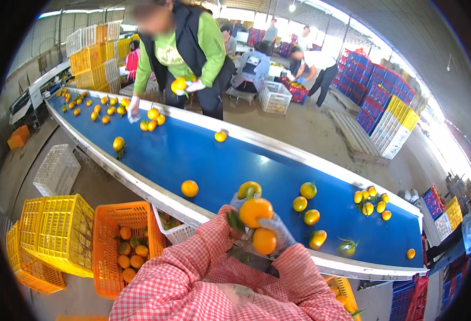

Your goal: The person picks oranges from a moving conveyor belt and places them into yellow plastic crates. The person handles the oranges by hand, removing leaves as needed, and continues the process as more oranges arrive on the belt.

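Note:
Both my hands are gloved and held together over the near edge of a blue conveyor belt [171, 156]. My right hand [279, 232] holds orange citrus fruits [264, 241], its fingers against their right side. My left hand [237, 200] is largely hidden behind the fruits and sleeve; a greenish-orange fruit [250, 189] is at its fingers, and a large orange fruit [256, 213] with green leaves lies between the hands. Loose citrus fruits [311, 217] lie on the belt to the right, one fruit [189, 188] to the left, and more farther up.
Across the belt a person in a green top [211, 44] holds fruit and reaches onto the belt. An orange crate [99, 248] with fruit, yellow crates [59, 232] and a white crate [57, 168] stand at left. A yellow crate [347, 287] with fruit is beside me, lower right.

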A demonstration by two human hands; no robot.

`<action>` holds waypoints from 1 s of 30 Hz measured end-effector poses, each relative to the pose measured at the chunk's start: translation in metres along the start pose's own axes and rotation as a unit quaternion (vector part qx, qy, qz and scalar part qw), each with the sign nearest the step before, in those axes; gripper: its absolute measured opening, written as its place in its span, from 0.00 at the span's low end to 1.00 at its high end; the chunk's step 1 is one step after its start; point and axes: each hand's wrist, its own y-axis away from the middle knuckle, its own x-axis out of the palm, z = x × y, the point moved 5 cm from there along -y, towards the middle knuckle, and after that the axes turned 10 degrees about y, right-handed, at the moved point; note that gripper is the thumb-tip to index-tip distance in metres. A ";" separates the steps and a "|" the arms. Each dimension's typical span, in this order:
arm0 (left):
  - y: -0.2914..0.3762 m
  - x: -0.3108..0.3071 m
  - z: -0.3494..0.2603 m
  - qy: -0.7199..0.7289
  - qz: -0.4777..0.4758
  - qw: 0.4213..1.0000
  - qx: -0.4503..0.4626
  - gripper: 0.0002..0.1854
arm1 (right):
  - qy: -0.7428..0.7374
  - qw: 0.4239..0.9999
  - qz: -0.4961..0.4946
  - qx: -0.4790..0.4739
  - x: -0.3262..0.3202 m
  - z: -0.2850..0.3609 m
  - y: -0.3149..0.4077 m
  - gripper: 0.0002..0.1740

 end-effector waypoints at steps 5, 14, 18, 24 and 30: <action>0.002 0.007 -0.023 -0.310 0.066 0.915 0.251 0.12 | -0.092 0.995 -0.025 -0.038 0.017 -0.019 0.032 0.31; 0.033 -0.013 0.041 -0.335 -0.001 0.938 0.087 0.25 | -0.146 0.986 -0.075 0.014 -0.006 -0.104 0.155 0.33; 0.087 0.029 0.126 -0.401 0.098 0.903 -0.117 0.35 | -0.299 0.910 -0.285 -0.031 -0.055 -0.146 0.276 0.32; 0.116 0.081 0.244 -0.418 0.236 0.839 -0.258 0.18 | -0.378 0.764 -0.488 -0.186 -0.091 -0.151 0.399 0.29; 0.113 0.085 0.286 -0.614 0.372 0.674 -0.173 0.35 | -0.244 0.734 -0.607 -0.181 -0.120 -0.125 0.415 0.25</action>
